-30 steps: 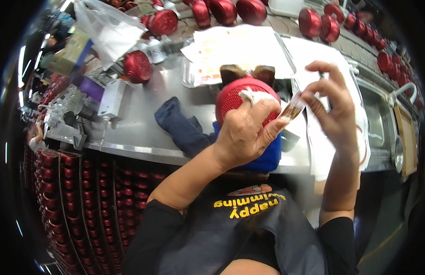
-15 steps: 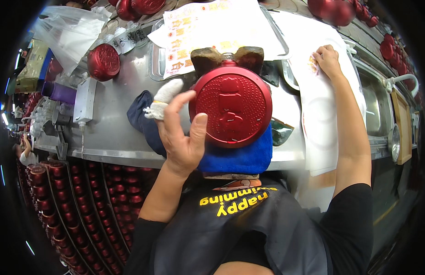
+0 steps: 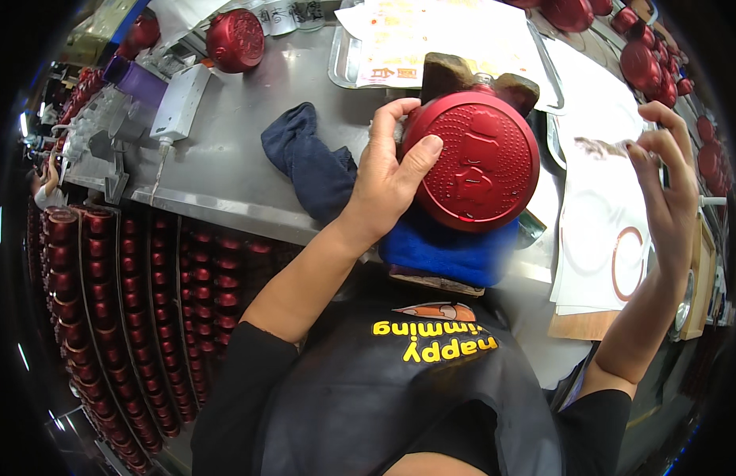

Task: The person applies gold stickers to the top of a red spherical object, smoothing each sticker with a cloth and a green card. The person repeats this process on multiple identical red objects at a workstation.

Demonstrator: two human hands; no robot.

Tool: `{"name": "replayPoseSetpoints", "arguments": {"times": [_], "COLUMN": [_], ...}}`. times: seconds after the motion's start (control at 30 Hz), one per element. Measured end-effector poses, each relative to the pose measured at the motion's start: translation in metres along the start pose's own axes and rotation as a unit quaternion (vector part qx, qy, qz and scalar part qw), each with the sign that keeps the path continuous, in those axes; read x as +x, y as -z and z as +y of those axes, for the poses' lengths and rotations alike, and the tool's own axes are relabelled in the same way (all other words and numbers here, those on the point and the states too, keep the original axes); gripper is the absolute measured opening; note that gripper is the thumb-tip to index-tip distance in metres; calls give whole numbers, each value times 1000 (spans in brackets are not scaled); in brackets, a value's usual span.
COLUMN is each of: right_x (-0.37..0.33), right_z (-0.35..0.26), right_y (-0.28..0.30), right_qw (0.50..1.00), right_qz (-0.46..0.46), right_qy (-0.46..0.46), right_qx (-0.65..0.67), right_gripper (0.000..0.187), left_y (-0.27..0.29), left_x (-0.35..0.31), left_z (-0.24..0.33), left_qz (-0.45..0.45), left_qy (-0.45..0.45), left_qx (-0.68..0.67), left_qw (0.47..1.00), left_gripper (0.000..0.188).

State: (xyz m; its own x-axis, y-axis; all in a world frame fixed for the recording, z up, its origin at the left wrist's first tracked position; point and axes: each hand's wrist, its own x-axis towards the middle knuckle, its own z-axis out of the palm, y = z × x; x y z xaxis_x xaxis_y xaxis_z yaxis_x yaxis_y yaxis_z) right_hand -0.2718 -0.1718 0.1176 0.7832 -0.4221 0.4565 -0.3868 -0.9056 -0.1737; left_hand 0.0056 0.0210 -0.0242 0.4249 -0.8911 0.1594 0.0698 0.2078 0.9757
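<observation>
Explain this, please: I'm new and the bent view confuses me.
No machine here: these are a person's two bare hands, seen from a camera on their head; its wide lens bends straight edges. The left hand grips the left edge of a round red flask, with a blue cloth beneath it. The right hand is raised by white sheets; I cannot tell whether it holds anything. A navy cloth and a tray of printed sheets lie on the metal table.
</observation>
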Motion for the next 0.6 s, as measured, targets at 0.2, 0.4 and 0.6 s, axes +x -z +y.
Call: {"name": "replayPoseSetpoints", "arguments": {"times": [0.2,0.4,0.6], "right_x": [34,45,45], "right_z": [-57,-76,-71], "right_y": [-10,-97,-106], "right_qw": [984,985,991], "right_qz": [23,0,19], "right_qy": [119,32,43], "right_qx": [134,170,125], "right_gripper": [11,11,11], "left_y": [0,-7,-23], "left_x": [-7,-24,-23], "left_z": [6,9,11], "left_qz": [21,39,60], "left_qy": [-62,-126,-163], "left_qx": [107,213,350], "left_qw": [992,968,921], "left_gripper": [68,71,94]}}
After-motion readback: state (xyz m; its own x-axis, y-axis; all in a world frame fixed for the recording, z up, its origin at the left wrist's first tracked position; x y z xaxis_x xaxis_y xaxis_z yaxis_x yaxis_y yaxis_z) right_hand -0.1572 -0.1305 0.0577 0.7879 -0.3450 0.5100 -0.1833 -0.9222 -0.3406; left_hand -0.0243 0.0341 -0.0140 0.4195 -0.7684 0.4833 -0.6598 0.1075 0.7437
